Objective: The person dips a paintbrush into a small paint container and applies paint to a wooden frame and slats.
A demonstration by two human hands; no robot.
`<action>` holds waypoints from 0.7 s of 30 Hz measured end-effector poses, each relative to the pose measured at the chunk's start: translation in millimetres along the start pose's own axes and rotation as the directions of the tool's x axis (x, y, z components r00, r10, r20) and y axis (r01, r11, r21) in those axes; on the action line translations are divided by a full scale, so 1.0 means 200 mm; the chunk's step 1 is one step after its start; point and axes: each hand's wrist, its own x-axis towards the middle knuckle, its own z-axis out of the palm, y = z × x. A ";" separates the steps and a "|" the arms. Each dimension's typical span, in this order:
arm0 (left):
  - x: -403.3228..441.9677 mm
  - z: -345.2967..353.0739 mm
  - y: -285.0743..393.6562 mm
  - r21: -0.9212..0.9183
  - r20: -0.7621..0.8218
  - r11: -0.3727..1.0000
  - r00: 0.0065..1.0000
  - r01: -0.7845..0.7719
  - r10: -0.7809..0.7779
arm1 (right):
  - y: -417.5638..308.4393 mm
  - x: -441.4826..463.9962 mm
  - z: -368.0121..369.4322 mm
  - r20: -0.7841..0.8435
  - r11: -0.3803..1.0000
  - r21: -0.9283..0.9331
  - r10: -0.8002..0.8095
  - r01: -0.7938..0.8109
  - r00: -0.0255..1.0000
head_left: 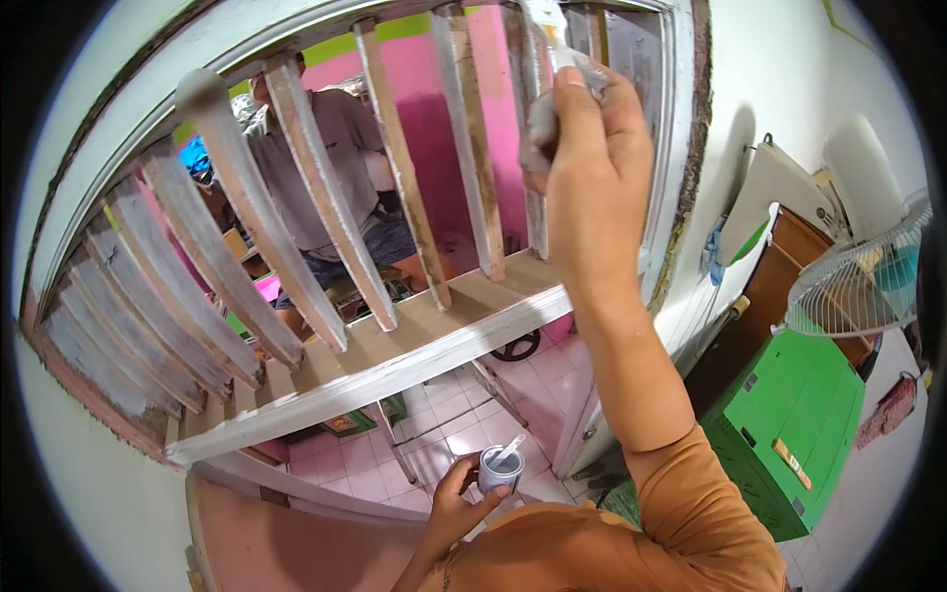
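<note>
My right hand (597, 168), raised at the upper right of the frame, is closed round a paintbrush (548, 22) whose end points up toward the top of the window frame. A crumpled greyish wrap or rag (540, 133) sits in the same grip; what it is exactly I cannot tell. Upright wooden slats (400, 163) with patchy whitish paint stand just left of this hand. Low in the middle, my left hand (456, 513) grips a small paint can (500, 480) from its side. A pale flat stick (510, 449) leans inside the can, above greyish paint.
A white-edged ledge (395, 367) runs under the slats. Behind them a person in a grey shirt (330, 163) sits in a pink-walled room. On the right are a wire-caged fan (858, 271) and a green cabinet (789, 424). Ladder legs (395, 439) stand on the tiled floor below.
</note>
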 end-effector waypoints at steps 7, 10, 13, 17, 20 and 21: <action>-0.07 -0.02 -0.03 0.003 -0.067 1.000 0.998 -0.014 0.014 | -0.03 -0.17 0.28 0.287 0.936 0.262 0.157 -0.235 0.945; -0.10 -0.02 0.00 0.013 -0.092 1.000 0.996 0.003 -0.002 | -0.10 -0.24 0.29 0.560 0.870 0.206 0.270 -0.447 0.783; -0.11 -0.02 -0.01 0.015 -0.101 1.000 0.995 -0.009 0.010 | -0.12 -0.25 0.27 0.638 0.791 0.186 0.354 -0.583 0.684; -0.13 -0.02 0.00 0.014 -0.106 1.000 0.994 -0.013 0.015 | -0.06 -0.06 0.21 0.495 0.836 0.161 0.391 -0.524 0.776; -0.13 -0.01 0.00 0.017 -0.109 1.000 0.994 0.006 -0.004 | -0.01 0.12 0.05 0.505 0.835 0.287 0.284 -0.469 0.815; -0.13 0.00 0.00 0.017 -0.104 1.000 0.995 0.007 -0.005 | -0.02 0.15 0.02 0.486 0.859 0.263 0.277 -0.441 0.829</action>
